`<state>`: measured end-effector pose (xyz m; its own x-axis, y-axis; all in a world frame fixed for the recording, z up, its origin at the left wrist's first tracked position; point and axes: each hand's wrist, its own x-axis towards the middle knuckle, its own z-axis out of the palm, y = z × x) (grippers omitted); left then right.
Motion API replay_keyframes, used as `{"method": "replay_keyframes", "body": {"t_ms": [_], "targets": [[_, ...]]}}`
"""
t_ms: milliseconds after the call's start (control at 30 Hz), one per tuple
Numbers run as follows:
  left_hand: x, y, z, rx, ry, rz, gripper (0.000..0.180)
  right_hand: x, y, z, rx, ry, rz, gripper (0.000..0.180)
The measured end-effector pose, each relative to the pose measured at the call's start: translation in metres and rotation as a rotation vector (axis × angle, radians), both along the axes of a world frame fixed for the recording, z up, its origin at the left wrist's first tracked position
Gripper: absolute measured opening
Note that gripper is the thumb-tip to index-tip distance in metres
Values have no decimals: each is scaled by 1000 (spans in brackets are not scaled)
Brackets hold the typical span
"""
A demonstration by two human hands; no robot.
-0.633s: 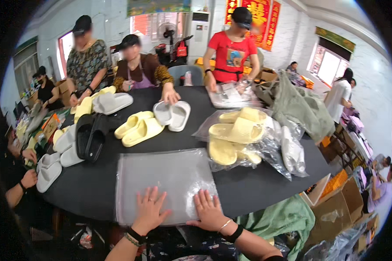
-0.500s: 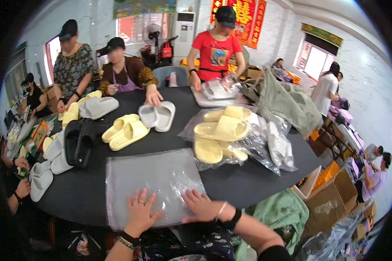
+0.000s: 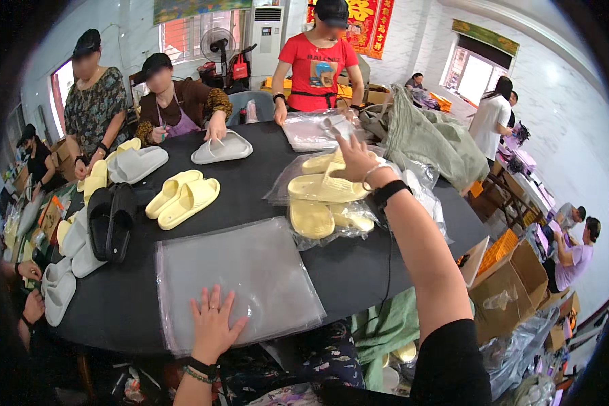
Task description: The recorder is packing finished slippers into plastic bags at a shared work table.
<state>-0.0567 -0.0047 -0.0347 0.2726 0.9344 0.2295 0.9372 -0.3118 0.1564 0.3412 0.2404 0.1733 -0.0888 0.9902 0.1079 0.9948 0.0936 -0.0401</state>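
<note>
- Left hand (image 3: 214,326): palm down, fingers spread wide, resting on clear plastic bags (image 3: 227,264), gripping nothing.
- The bags lie flat at the near edge of a black table (image 3: 355,271).
- Right hand (image 3: 360,164): stretched over bagged yellow slippers (image 3: 311,218), fingers spread, grasping nothing visible; cannot tell whether it touches them.
- Farther left: 2 loose yellow slippers (image 3: 191,203), side by side.

Bagged yellow slippers (image 3: 318,190) partly hidden behind right fingers (image 3: 346,149); contact unclear. Red banner (image 3: 367,30) cut off above.

bags (image 3: 250,260) on tbl (image 3: 115,308) nr edge w/ bagged slippers (image 3: 311,220) behind-r, loose slipper pair (image 3: 195,197) behind-l.
</note>
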Motion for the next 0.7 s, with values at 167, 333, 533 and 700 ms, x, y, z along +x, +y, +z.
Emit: {"method": "replay_keyframes", "body": {"t_ms": [167, 333, 533, 700], "targets": [[0, 5, -3, -44, -46, -6, 72, 28, 34, 8, 156, 295, 235, 123], [-11, 0, -2, -1, -44, 20, 69, 3, 50, 46, 271, 204, 213, 124], [-9, -3, -6, -19, -38, 3, 70, 13, 38, 5, -77, 142, 58, 134], [0, 4, -5, -44, -5, -18, 73, 43, 43, 29, 58, 160, 187, 135]]}}
